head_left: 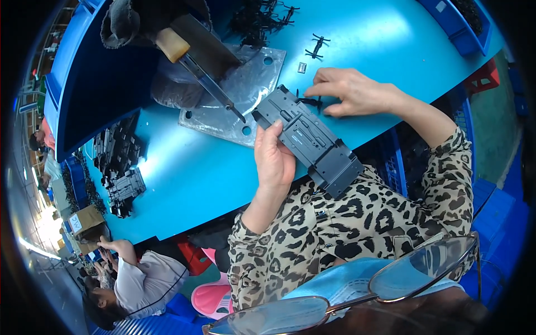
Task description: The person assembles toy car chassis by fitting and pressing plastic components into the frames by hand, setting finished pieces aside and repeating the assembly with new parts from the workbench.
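A long black plastic housing (pixel 304 134) with slots and ribs lies tilted over the front edge of the blue table, its near end above my lap. My left hand (pixel 273 159) grips its left side, the thumb on top. Off its far right side, my right hand (pixel 357 95) reaches over the table with thumb and forefinger apart. Between those fingertips is a small black plastic clip (pixel 310 101); whether they touch it I cannot tell. Farther back on the table are a similar black clip (pixel 317 46) with thin prongs and a small grey rectangular piece (pixel 302 67).
Left of the housing, a metal rod with a yellow block (pixel 173 44) slants down over a bolted metal plate (pixel 223 125). A blue bin wall (pixel 84 72) rises beside it. Stacked black housings (pixel 125 187), piled black clips (pixel 259 19) and a blue tray (pixel 458 28) surround the workspace. Another person (pixel 148 282) sits at left.
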`<act>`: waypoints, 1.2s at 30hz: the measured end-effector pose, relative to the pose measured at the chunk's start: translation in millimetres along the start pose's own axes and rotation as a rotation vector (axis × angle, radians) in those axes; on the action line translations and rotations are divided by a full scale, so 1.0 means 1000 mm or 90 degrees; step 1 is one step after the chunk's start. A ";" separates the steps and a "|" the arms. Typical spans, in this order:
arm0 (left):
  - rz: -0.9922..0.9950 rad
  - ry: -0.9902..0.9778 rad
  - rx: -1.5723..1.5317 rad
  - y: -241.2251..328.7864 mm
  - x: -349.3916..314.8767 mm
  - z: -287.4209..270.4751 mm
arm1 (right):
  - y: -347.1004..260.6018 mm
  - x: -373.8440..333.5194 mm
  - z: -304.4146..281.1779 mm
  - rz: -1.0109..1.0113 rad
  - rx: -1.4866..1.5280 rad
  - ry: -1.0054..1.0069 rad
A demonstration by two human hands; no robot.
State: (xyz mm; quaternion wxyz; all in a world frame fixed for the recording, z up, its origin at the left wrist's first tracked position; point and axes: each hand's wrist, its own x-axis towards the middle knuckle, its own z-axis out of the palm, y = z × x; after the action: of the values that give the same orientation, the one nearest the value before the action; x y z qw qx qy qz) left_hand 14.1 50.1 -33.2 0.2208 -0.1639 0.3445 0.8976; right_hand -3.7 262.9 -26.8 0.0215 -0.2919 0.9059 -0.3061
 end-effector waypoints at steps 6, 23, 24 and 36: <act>-0.006 -0.020 0.039 -0.003 0.001 -0.002 | -0.007 0.001 0.007 0.031 -0.003 0.016; -0.031 -0.061 0.089 -0.006 0.003 0.006 | -0.011 0.023 0.018 -0.006 0.136 0.167; -0.021 -0.063 0.098 -0.006 0.005 0.004 | -0.010 0.024 0.020 0.031 0.172 0.167; -0.042 -0.100 0.124 -0.006 0.009 0.003 | -0.019 0.030 0.010 -0.232 -0.201 0.200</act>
State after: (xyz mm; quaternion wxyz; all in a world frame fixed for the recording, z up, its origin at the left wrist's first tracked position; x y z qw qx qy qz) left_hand 9.0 59.3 -38.5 0.2916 -0.0822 0.4062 0.8621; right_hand -17.2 229.4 -19.8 -0.2205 -0.3987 0.8670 -0.2019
